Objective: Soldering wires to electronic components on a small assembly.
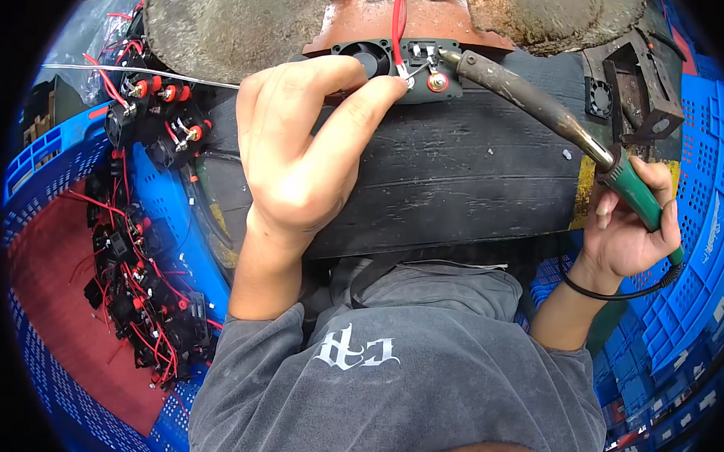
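Observation:
A small black panel [422, 94] with a fan [366, 60], red-ringed terminals and a rocker-type part lies at the far edge of the dark work surface. My left hand [301, 140] is over its left side, closed, thumb tip against a terminal by the red wires [399, 28]. Thin silver solder wire [160, 76] runs into this hand from the left; my fingers hide its course there. My right hand [634, 211] is wrapped round the green handle of a soldering iron [534, 104], whose tip meets the panel near the metal tabs at its top right.
Left, a blue crate [54, 367] holds a tangled heap of fan panels with red wires [144, 298]; more hang at its top. Right stand a rusty metal bracket [642, 96], a small fan [598, 97] and blue perforated crates [706, 190]. Rough brown pads [225, 30] lie beyond the panel.

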The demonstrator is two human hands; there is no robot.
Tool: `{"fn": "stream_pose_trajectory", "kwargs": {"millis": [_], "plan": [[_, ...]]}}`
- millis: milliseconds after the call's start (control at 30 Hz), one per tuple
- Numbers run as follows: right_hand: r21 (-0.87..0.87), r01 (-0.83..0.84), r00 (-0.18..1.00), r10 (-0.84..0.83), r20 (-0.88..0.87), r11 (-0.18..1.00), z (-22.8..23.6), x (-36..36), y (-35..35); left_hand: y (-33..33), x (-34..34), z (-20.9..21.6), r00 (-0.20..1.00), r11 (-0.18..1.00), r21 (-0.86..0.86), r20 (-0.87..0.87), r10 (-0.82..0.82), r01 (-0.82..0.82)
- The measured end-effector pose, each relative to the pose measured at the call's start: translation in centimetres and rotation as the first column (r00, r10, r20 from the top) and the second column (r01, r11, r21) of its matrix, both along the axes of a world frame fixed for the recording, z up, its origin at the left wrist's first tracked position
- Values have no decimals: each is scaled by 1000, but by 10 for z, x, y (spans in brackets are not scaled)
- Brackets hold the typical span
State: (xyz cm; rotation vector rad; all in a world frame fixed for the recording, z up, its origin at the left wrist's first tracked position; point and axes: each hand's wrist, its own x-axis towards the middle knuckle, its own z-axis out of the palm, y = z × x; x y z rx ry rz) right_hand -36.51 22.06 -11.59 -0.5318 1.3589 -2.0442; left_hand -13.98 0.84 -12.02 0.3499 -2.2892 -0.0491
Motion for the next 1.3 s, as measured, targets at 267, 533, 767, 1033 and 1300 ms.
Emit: {"fn": "stream_pose_trajectory", "kwargs": {"millis": [267,533,767,1033,1300], "plan": [[16,30,999,-31,11,999,3,5,0,2,1,-1,998,999,42,-67,3,-1],[42,5,999,-3,-43,999,2,7,-1,5,5,2,993,992,97,-84,85,-76],[51,34,999,-33,-33,998,2,4,-5,4,6,2,992,988,130,-86,92,-80],[-34,3,1000,-3,-9,999,-1,2,-7,3,7,4,992,986,150,-87,93,-79],[-18,16,1000,-16,1,1000,-4,2,-3,2,8,3,994,987,145,-70,81,-70]]}}
